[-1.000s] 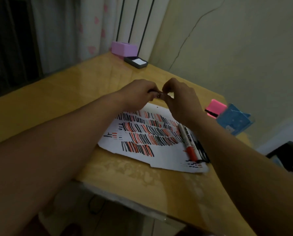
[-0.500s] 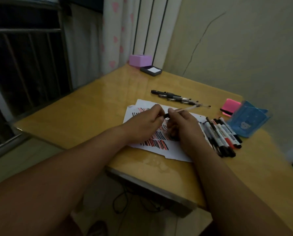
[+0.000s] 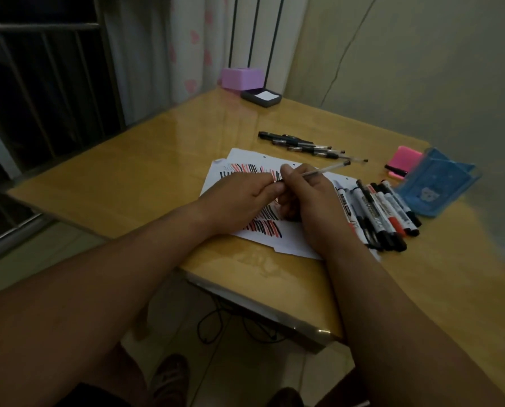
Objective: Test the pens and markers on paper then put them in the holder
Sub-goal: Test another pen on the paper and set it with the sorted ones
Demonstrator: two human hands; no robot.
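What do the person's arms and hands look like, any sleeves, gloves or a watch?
The left hand and right hand wear no gloves. The left forearm and right forearm show no sleeve, watch or band up to the picture's edge. Dim light hides finer marks.

Glossy wooden table point(image 3: 163, 160), clear plastic pen point(image 3: 321, 170)

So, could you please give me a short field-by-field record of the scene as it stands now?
left hand: pinches the near end of the clear pen
right hand: grips the same pen's barrel, above the paper
paper: on the table, covered with red and black test strokes
markers: row lying at the paper's right edge
other pens: cluster beyond the paper
blue holder: right of the markers, pink block beside it
far corner: purple box, dark pad
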